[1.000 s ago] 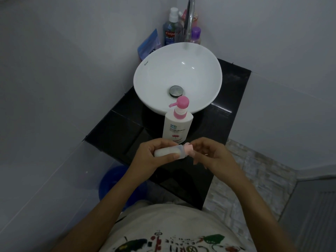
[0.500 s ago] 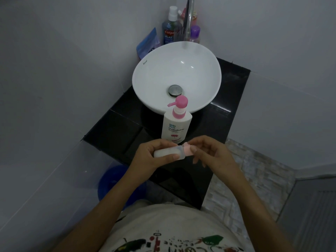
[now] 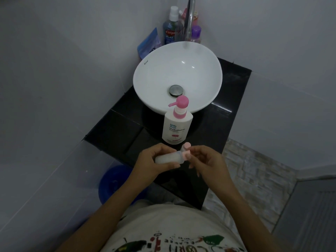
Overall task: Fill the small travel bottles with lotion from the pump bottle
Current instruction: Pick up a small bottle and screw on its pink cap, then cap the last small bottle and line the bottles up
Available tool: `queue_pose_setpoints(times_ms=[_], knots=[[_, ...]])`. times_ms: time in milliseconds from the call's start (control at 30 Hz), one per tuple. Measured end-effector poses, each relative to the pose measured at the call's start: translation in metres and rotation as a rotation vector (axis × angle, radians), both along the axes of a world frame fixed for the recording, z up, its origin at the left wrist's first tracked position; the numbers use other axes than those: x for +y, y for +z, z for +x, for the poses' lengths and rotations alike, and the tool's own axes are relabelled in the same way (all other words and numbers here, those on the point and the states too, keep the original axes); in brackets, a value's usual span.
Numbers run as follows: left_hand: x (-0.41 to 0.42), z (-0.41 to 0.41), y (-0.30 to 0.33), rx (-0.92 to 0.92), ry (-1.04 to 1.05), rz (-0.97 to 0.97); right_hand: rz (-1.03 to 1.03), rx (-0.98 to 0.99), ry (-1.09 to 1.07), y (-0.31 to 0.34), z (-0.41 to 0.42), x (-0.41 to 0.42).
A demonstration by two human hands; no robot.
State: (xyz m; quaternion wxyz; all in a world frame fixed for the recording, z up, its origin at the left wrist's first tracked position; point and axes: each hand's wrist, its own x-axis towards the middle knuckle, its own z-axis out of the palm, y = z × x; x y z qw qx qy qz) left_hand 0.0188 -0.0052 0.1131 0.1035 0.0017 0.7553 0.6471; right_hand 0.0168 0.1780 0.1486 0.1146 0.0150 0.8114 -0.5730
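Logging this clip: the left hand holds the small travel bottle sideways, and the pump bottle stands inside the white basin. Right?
Not quite. In the head view the pump bottle stands on the black counter in front of the white basin, not inside it. The left hand does hold the small travel bottle sideways.

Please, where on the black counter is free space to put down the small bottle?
The black tiled counter is bare left of the white pump bottle with pink head, and right of it, below the white round basin. Behind the basin, toiletry bottles crowd the corner.
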Motion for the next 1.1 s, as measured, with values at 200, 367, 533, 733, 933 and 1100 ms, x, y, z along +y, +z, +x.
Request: queue_pose_setpoints(times_ms=[200,367,533,733,933,1100], knots=[[-0.015,-0.002,-0.011,0.099,0.120,-0.157,0.505,0.449,0.219,-0.015,-0.020,-0.001],[-0.026,0.000,-0.019,0.032,0.236,-0.102,0.840,0.661,0.353,-0.037,-0.046,-0.016],[-0.037,0.002,-0.033,-0.011,0.290,-0.123,1.055,0.707,0.430,-0.057,-0.061,-0.026],[-0.044,0.001,-0.043,-0.044,0.315,-0.139,1.102,0.674,0.432,-0.071,-0.066,-0.027],[-0.043,-0.009,-0.058,-0.064,0.263,-0.192,1.076,0.675,0.386,-0.069,-0.063,-0.022],[-0.033,-0.027,-0.078,-0.097,0.194,-0.271,0.886,0.653,0.176,-0.064,-0.057,0.002]])
